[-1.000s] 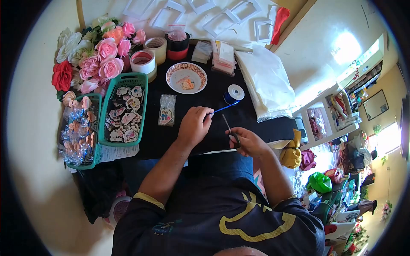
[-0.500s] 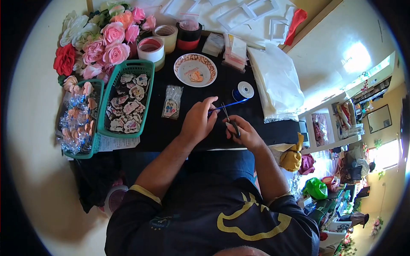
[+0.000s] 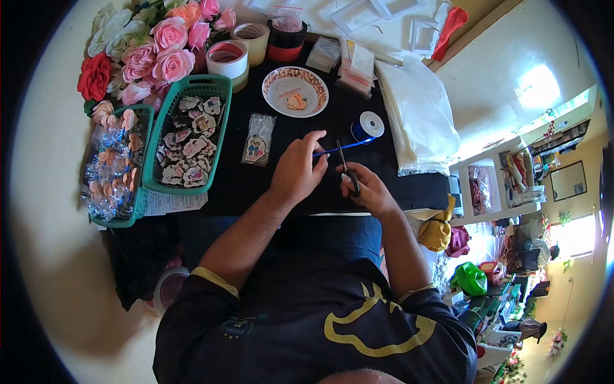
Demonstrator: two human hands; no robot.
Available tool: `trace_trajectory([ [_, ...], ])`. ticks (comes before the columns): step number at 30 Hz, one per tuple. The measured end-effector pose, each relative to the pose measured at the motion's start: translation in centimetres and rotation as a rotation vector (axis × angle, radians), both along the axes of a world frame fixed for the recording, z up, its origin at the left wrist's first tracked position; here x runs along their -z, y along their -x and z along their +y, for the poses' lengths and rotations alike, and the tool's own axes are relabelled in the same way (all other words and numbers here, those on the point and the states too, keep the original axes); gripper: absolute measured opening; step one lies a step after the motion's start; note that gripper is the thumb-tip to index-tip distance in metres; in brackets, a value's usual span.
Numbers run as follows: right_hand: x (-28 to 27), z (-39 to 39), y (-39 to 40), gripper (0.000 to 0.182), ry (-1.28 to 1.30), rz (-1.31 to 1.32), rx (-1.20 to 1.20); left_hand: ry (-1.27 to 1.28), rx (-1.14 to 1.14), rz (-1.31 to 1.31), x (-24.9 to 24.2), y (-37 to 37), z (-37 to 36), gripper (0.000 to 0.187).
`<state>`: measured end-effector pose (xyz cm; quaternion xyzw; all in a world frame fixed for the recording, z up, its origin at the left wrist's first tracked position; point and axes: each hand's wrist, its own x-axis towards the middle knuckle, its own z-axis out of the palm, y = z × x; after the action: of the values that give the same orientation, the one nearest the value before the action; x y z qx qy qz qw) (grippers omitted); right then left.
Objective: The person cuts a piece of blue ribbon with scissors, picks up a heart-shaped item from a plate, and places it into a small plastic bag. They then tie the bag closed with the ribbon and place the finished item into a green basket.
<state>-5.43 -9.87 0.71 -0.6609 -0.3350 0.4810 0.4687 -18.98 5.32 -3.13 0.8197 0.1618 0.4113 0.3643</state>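
Observation:
Blue ribbon (image 3: 348, 146) runs from a spool (image 3: 367, 127) on the black-covered table to the fingers of my left hand (image 3: 299, 168), which pinch its end. My right hand (image 3: 366, 190) holds dark-handled scissors (image 3: 346, 164), with the blades pointing up and touching or crossing the ribbon between my left hand and the spool. Whether the ribbon is cut cannot be made out. Left of my left hand lies a clear packet (image 3: 258, 141) with a printed couple figure inside. A round plate (image 3: 295, 93) with a patterned rim and a small paper piece stands beyond my hands.
Two green baskets, one of cutouts (image 3: 152, 179) and one of wrapped items (image 3: 139, 203), stand at the left. Behind are artificial flowers (image 3: 171, 61), tape rolls (image 3: 227, 61), and small plastic bags (image 3: 355, 67). Large clear plastic sheets (image 3: 419, 115) lie at the right.
The view has shifted slightly, so the table items appear a little higher. The scissors now stand more upright, and their blades look closer together. Both hands keep their holds.

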Motion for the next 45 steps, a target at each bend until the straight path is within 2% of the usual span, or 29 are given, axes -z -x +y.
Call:
trace_trajectory([
  [10,0.0,-0.1,-0.1,0.04,-0.015,0.021,0.01,-0.005,-0.11,-0.014,0.3,0.0,0.2,0.049],
  [13,0.1,-0.2,-0.3,0.041,-0.022,0.018,0.007,0.043,-0.091,-0.021,-0.1,0.0,0.1,0.041],
  [15,0.1,-0.3,-0.4,0.042,-0.011,0.012,0.004,-0.05,-0.058,-0.026,-0.3,0.1,0.3,0.03],
  [18,0.0,-0.2,-0.2,0.041,-0.001,0.003,-0.001,-0.05,-0.053,-0.014,-0.6,0.0,0.2,0.022],
  [21,0.0,0.0,0.2,0.038,0.01,-0.034,0.027,-0.131,-0.047,-0.041,-0.2,-0.1,0.4,0.017],
  [23,-0.1,0.1,0.3,0.035,0.064,-0.134,0.027,-0.099,-0.043,-0.029,-0.3,-0.1,0.3,0.015],
  [30,-0.8,-0.3,0.3,0.036,0.065,-0.099,0.096,-0.057,-0.059,0.033,-0.7,-0.1,0.2,0.012],
  [33,-2.0,-1.5,-0.2,0.035,0.085,-0.24,0.254,-0.093,-0.047,-0.009,-0.7,-0.1,0.2,0.012],
  [35,-1.8,-2.6,-2.6,0.037,0.209,-0.581,0.455,-0.075,-0.044,0.018,-0.9,0.0,0.1,0.012],
  [37,-0.6,-4.2,-5.7,0.038,0.223,-0.992,0.446,-0.057,-0.04,0.045,-0.8,-0.2,0.0,0.012],
  [41,-0.7,-5.5,-8.0,0.024,0.339,-1.104,0.247,-0.107,-0.033,0.001,-0.5,-0.2,-0.1,0.011],
  [42,-2.2,-5.1,-7.4,0.022,0.466,-1.019,0.199,-0.098,-0.032,0.013,-0.7,-0.2,0.0,0.011],
  [43,-2.3,-4.9,-7.6,0.022,0.454,-1.023,0.198,-0.107,-0.039,0.01,-0.7,-0.2,0.0,0.011],
  [45,-2.5,-4.6,-8.0,0.022,0.531,-1.143,0.051,-0.086,-0.019,0.043,-0.7,-0.1,-0.1,0.011],
])
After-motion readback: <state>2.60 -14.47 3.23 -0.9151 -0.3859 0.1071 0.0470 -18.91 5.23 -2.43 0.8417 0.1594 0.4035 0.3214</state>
